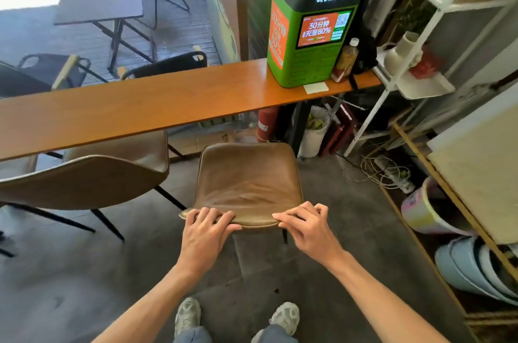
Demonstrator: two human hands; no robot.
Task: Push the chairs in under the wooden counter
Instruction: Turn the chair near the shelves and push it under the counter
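Note:
A brown leather chair stands in front of me, its seat facing the long wooden counter and its front edge just short of the counter's near edge. My left hand and my right hand both grip the top of its backrest, fingers curled over the rim. A second brown chair stands to the left, its seat partly under the counter and its back turned at an angle.
A green charging kiosk and a bottle stand on the counter's right end. Beneath it are a red extinguisher and a white bin. A white shelf rack, cables and buckets crowd the right side.

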